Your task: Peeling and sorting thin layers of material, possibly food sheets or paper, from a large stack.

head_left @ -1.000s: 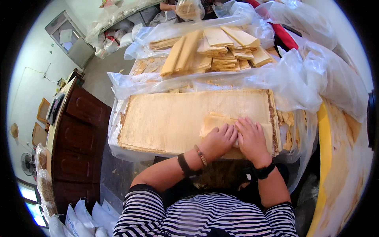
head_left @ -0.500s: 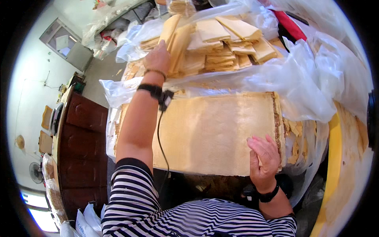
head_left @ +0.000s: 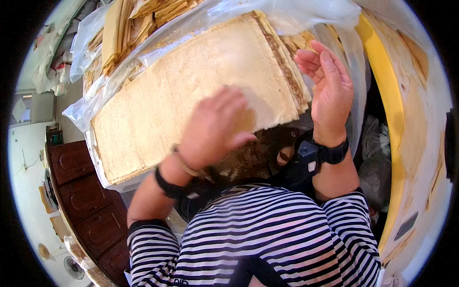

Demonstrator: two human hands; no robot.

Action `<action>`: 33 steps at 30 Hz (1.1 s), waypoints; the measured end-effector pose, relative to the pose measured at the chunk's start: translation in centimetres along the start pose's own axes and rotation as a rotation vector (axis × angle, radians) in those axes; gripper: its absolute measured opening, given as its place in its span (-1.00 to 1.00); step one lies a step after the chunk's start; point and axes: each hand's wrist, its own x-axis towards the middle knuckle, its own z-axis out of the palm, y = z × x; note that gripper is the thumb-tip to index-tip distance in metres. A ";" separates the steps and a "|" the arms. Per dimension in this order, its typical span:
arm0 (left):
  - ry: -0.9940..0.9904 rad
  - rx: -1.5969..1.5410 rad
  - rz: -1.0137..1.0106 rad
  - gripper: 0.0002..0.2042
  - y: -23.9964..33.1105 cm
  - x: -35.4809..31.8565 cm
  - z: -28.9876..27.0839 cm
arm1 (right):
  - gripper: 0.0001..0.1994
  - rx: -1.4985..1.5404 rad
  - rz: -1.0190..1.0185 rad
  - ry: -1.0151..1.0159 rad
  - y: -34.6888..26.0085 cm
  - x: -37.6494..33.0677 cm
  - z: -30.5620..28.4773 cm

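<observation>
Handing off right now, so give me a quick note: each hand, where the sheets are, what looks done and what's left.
Left hand: open, blurred, over the near edge of the big sheet stack, holding nothing that shows.
Right hand: open, palm inward, beside the stack's right edge, empty.
The stack lies flat on clear plastic. Folded pieces are piled behind it at the far left.
Done: some pieces already folded and piled.
Left: the big stack, apparently most of it.
</observation>
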 end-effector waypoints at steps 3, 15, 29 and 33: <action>0.068 0.093 0.007 -0.56 3.4 -0.6 1.9 | -0.71 0.025 -0.012 -0.005 -1.0 -0.8 -0.8; 0.278 0.072 -0.065 -0.89 2.8 -0.7 2.3 | -0.75 -0.139 -0.130 -0.115 -2.5 -4.8 -2.5; 0.400 0.029 -0.220 -0.87 1.7 0.4 0.2 | -0.87 -1.225 -0.594 -0.651 0.7 -7.6 0.8; 0.500 0.067 -0.251 -0.83 0.4 1.0 -2.4 | -0.76 -1.242 -0.581 -0.590 1.6 -7.8 1.2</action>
